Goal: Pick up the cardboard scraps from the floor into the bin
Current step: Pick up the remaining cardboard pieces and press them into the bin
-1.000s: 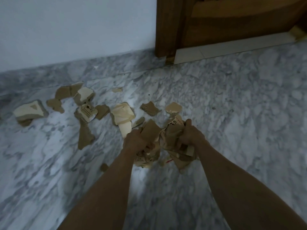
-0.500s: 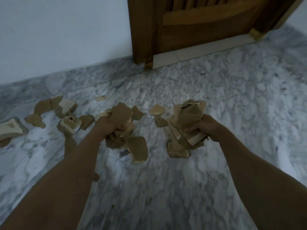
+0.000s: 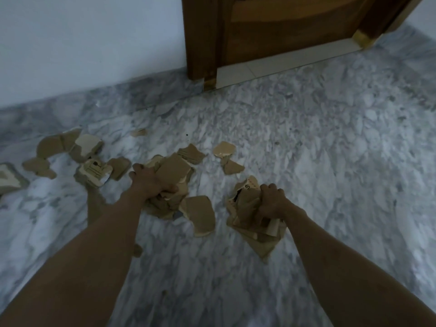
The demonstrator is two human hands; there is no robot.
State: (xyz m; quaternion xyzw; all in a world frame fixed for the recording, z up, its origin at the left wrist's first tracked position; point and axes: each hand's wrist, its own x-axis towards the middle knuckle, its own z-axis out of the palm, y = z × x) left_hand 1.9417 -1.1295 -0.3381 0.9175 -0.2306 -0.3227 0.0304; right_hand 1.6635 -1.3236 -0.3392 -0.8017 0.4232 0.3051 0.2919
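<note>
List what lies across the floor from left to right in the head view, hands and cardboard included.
Pale scrap at the left edge → printed scrap → left hand gripping a bundle of scraps → round pale scrap → right hand gripping another bundle.

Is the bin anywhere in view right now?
No, only marble floor, scattered cardboard scraps, white wall and wooden door show.
</note>
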